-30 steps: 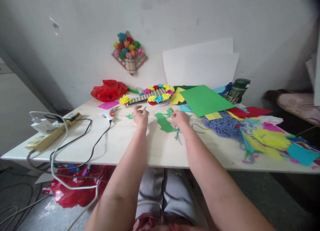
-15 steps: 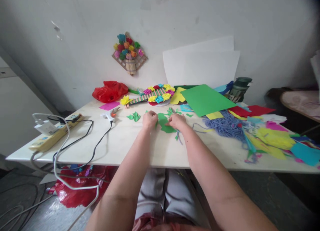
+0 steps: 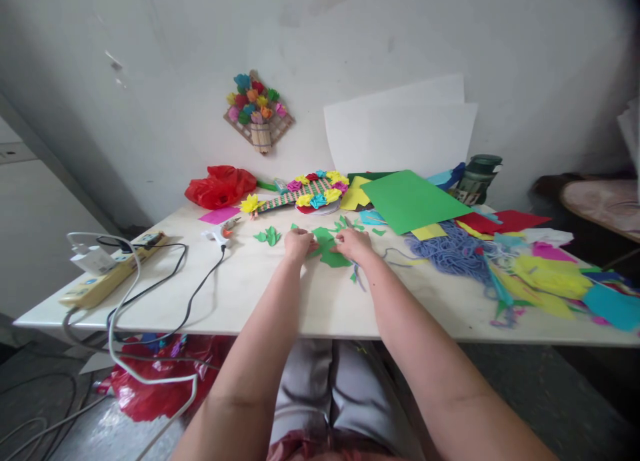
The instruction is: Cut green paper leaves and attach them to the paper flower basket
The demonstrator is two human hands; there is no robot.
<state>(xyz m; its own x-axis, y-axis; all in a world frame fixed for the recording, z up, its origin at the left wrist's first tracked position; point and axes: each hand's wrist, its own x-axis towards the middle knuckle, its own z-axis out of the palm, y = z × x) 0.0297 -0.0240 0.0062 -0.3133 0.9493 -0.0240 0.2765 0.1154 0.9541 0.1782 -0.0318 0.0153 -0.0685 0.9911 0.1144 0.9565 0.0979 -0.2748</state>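
I am resting my left hand [image 3: 298, 242] and my right hand [image 3: 353, 244] on either side of a green paper cutout [image 3: 327, 246] lying near the middle of the white table [image 3: 280, 294], fingers curled and pinching its edges. A small green leaf cutout [image 3: 269, 235] is lying just left of my left hand, and a glue gun [image 3: 220, 232] is lying farther left.

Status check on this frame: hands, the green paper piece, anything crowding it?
Left hand and right hand both on the cut green paper piece, grip unclear. Piece flat on white table. Small green paper scraps beside left hand; blue yarn pile right.
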